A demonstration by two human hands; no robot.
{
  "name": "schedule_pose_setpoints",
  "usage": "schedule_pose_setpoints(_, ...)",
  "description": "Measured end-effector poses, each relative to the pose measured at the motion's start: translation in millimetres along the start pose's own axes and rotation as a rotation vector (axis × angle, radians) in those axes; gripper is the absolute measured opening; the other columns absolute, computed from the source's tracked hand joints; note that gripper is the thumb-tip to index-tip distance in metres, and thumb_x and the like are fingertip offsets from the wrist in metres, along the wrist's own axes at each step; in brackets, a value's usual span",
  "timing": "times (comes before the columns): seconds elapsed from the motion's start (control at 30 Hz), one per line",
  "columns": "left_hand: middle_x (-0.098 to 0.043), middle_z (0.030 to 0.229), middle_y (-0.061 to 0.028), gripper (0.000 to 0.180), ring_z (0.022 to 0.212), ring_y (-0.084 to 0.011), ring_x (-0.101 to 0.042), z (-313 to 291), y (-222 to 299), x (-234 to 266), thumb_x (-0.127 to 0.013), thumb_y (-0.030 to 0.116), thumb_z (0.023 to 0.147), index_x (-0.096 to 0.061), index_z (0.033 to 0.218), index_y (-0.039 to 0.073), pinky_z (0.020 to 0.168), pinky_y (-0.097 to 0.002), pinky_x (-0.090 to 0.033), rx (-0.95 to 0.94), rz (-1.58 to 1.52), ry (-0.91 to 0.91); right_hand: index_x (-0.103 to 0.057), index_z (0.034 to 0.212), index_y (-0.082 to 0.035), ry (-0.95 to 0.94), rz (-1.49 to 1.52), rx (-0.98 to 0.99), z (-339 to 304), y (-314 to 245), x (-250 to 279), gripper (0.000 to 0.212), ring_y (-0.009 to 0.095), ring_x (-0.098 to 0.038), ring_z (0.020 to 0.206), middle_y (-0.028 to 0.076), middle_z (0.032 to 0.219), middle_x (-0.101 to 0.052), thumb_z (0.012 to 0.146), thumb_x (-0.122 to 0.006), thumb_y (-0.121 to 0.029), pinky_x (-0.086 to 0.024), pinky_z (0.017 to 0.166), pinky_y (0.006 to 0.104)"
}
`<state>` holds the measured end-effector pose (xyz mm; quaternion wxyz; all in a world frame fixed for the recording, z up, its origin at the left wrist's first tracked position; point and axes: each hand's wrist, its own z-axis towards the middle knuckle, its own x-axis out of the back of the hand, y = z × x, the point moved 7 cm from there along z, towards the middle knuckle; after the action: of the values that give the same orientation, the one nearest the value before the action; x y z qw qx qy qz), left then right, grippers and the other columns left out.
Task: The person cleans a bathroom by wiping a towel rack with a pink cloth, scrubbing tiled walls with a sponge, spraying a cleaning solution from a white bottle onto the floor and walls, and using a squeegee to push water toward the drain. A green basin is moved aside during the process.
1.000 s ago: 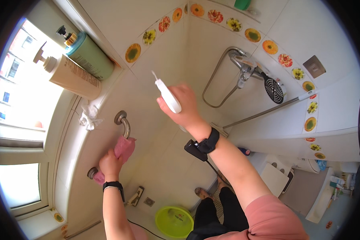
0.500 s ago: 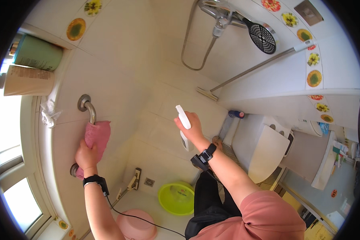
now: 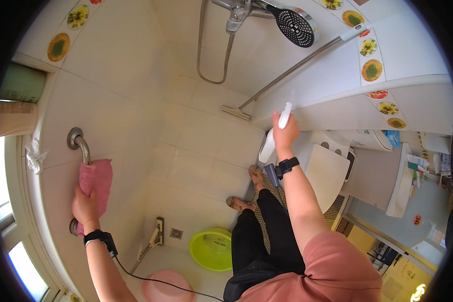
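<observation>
My left hand point(image 3: 86, 205) is closed round a pink cloth point(image 3: 99, 178), which is wrapped over a metal grab bar point(image 3: 84, 150) on the left wall. The bar's curved upper end shows bare above the cloth, and part of the cloth hangs loose to the right. Out in front, my right hand point(image 3: 287, 133) grips a white spray bottle point(image 3: 268, 147) by its neck. Its white trigger head sticks up above the fingers, the nozzle toward the far right wall. A faint blur shows beyond the nozzle.
A shower head point(image 3: 293, 26) with its hose hangs at the far wall. A long-handled squeegee point(image 3: 292, 70) leans in the corner. The toilet point(image 3: 327, 171) stands right. A green basin point(image 3: 211, 249), a pink basin point(image 3: 167, 288) and a floor brush point(image 3: 157, 232) are low. Bottles point(image 3: 22, 83) line the window sill.
My right hand has carried the spray bottle to the right and farther out, near the toilet. My left hand still holds the cloth on the bar. The whole view has shifted.
</observation>
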<state>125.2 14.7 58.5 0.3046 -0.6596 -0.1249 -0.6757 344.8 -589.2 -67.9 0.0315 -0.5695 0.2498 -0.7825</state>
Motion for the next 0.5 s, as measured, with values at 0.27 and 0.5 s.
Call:
schedule_pose_setpoints(0.27,-0.064,0.078,-0.0194,0.033,0.071,-0.0400,-0.061,-0.5,2.7,2.5,-0.061,0.032,0.077,-0.056,0.098,0.007,0.060,-0.0485,-0.049,0.007,-0.049,-0.024,-0.059,0.081,-0.004,0.149,0.173,0.051,25.3,-7.2,33.9,0.036,0.037,-0.058,0.080,0.013,0.079,-0.064,0.076,-0.069,-0.038,-0.043,0.071,0.0479)
schedule_pose_setpoints(0.5,-0.063,0.079,-0.0196,0.032,0.071,-0.0404,-0.061,-0.4,4.5,5.6,-0.061,0.031,0.077,-0.056,0.096,0.007,0.060,-0.0490,-0.049,0.004,-0.053,0.003,-0.058,0.085,-0.003,0.084,0.246,0.018,22.8,-21.9,40.5,0.031,0.035,-0.057,0.083,0.012,0.082,-0.064,0.075,-0.073,-0.029,-0.043,0.075,0.0447)
